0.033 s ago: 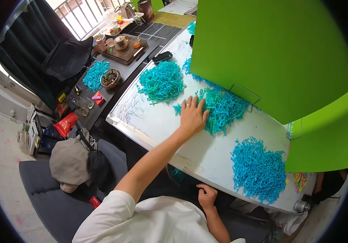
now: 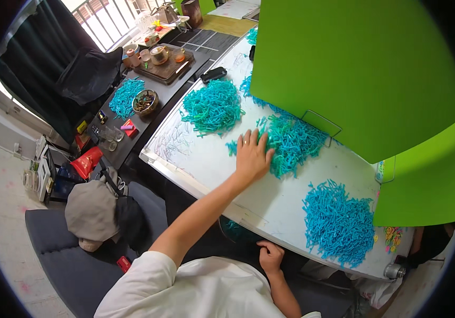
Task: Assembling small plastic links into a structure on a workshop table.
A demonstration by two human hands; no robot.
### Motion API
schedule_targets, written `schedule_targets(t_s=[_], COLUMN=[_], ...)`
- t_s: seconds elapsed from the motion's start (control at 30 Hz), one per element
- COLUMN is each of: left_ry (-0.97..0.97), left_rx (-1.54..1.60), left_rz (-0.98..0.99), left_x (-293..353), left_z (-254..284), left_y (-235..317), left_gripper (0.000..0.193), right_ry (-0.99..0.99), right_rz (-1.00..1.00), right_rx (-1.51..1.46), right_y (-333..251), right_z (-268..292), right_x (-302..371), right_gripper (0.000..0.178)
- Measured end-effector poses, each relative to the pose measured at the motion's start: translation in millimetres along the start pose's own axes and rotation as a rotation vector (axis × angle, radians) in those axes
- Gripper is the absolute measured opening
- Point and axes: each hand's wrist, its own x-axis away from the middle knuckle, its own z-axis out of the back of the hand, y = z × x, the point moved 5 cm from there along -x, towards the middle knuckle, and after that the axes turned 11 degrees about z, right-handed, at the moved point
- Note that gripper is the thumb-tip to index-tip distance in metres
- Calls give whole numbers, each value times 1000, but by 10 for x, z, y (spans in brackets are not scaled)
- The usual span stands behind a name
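Observation:
My left hand lies open, fingers spread, at the near-left edge of a middle pile of small teal and blue stick-like pieces. The fingertips touch or cover some loose pieces, and what is under the palm is hidden. My right hand is curled into a fist beside the table's near edge, with nothing showing in it. A greener teal pile lies beyond my left hand to the left. Nearer and to the right sits a large blue pile. All rest on the white table.
Large green panels on wire stands rise over the table's far right. A black case lies by the left pile. The dark side table at left holds a tea tray, a bowl and more blue pieces.
My left fingertips have drawn back very slightly toward me. The view has shifted a touch; my right hand and the piles stay as they were.

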Motion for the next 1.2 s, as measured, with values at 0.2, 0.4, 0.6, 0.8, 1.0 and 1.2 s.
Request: schedule_targets(t_s=[0.2, 0.4, 0.6, 0.8, 1.0, 1.2], left_ry=[-13, 38, 16, 5, 58, 19], left_rx=[231, 232, 173, 76, 270, 548], left_rz=[55, 117, 150, 62, 103, 312], left_x=[706, 879, 791, 737, 995, 1090], left_z=[562, 957, 912, 756, 898, 999], left_y=[148, -485, -495, -98, -218, -693], left_gripper=[49, 43, 54, 55, 24, 20], right_ry=[-33, -15, -44, -116, -81, -51], right_rz=[42, -11, -39, -50, 76, 202], right_rx=[49, 103, 121, 45, -54, -112], right_y=[341, 435, 440, 273, -254, -666], right_z=[-147, -191, -201, -159, 34, 250], right_x=[186, 206, 226, 200, -45, -311], right_gripper=[25, 21, 20, 21, 21, 22])
